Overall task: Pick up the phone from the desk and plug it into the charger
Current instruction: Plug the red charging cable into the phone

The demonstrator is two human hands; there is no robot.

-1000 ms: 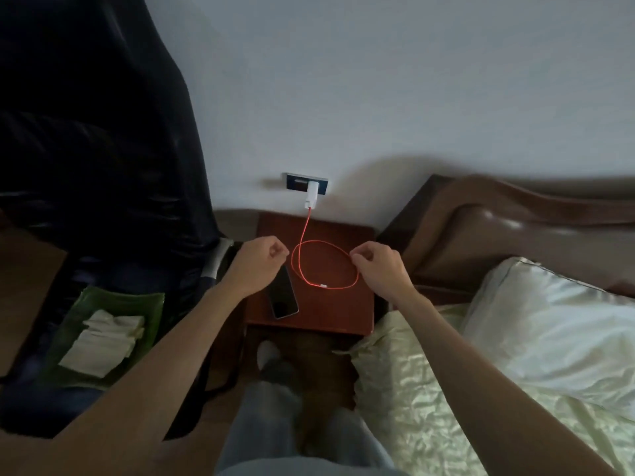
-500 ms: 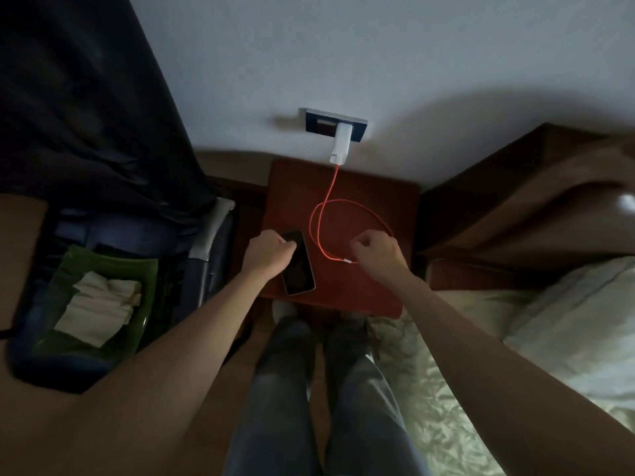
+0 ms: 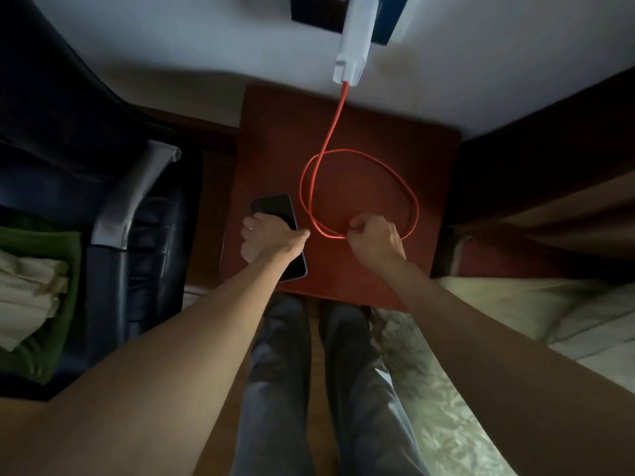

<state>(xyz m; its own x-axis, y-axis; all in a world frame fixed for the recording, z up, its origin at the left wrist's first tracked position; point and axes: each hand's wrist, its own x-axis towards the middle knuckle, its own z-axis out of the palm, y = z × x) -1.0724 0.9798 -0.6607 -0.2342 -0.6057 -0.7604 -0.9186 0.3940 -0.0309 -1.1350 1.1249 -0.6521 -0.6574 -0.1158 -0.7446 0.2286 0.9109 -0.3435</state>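
Observation:
A dark phone (image 3: 275, 209) lies screen up near the left edge of the reddish wooden bedside table (image 3: 405, 139). My left hand (image 3: 266, 240) rests over its middle, fingers wrapped round its left side and thumb along its right edge. A white charger (image 3: 354, 46) is plugged into a dark wall socket (image 3: 309, 10). Its red cable (image 3: 343, 156) hangs down and loops on the table. My right hand (image 3: 372, 235) pinches the cable near its free end; the connector is hidden in my fingers.
An open dark suitcase (image 3: 68, 159) with green cloth (image 3: 41, 338) and folded white fabric stands on the floor at the left. The bed with pale sheets (image 3: 515, 304) and a brown headboard (image 3: 549, 132) is at the right. My legs are below the table.
The camera has tilted down and come closer. My left hand has moved from beside the phone onto it and closed round it. My right hand still pinches the cable end.

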